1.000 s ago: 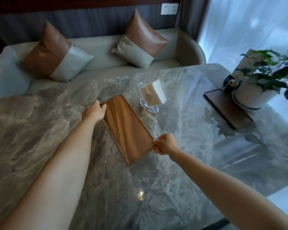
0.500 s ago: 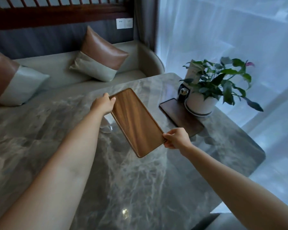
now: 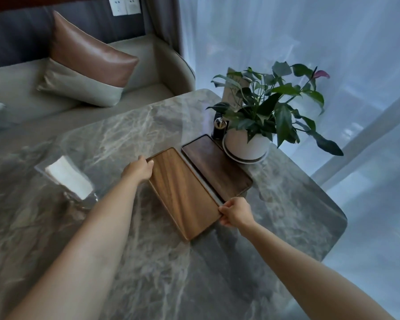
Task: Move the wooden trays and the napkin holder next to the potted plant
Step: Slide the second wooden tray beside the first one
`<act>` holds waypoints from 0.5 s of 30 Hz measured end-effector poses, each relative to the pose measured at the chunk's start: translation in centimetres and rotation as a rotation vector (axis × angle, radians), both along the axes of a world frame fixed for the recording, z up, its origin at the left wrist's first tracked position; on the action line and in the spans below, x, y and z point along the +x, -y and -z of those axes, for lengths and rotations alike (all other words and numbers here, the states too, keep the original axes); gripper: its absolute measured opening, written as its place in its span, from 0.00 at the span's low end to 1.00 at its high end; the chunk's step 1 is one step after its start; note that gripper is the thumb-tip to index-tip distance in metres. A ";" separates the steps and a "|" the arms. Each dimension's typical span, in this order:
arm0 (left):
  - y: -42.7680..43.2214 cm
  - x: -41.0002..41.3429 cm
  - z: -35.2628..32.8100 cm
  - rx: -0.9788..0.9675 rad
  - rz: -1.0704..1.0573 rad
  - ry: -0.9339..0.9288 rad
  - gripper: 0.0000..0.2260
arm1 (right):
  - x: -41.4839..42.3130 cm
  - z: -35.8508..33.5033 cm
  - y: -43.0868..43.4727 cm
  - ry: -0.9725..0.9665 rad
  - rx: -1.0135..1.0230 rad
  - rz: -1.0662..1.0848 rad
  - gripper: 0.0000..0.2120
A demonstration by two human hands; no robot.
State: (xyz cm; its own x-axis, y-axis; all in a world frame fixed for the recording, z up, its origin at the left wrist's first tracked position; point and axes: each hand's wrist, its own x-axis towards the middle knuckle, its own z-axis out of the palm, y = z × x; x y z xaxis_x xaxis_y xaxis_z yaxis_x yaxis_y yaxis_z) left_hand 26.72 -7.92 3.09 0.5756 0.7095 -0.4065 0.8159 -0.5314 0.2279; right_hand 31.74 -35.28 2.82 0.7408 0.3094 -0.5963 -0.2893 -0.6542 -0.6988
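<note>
I hold a light wooden tray [image 3: 183, 192] by two corners. My left hand [image 3: 140, 169] grips its far left corner and my right hand [image 3: 234, 213] grips its near right corner. The tray lies low over the marble table [image 3: 148, 262], edge to edge with a darker wooden tray [image 3: 217, 167]. That dark tray rests right beside the potted plant [image 3: 247, 144] in its white pot. A clear napkin holder [image 3: 67, 179] with white napkins stands on the table to the left of my left arm, blurred.
A small dark bottle [image 3: 219, 128] and a card stand behind the pot. The table's rounded right edge [image 3: 337, 229] is near the trays, with a sheer curtain beyond. A sofa with a brown and grey cushion [image 3: 88, 72] runs along the far side.
Both hands carried the light tray to the right across the table and lowered it beside the dark tray. The napkin holder stayed behind on the left.
</note>
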 end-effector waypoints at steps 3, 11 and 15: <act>-0.2 1.4 1.7 -0.018 -0.007 -0.038 0.24 | 1.3 1.3 -0.3 -0.024 -0.030 0.013 0.08; -1.1 3.2 4.9 -0.028 -0.020 -0.067 0.23 | 3.6 3.5 -1.3 -0.015 -0.075 0.009 0.14; -1.3 3.8 5.2 -0.011 -0.003 -0.051 0.23 | 3.8 4.0 -1.6 0.030 -0.113 -0.015 0.11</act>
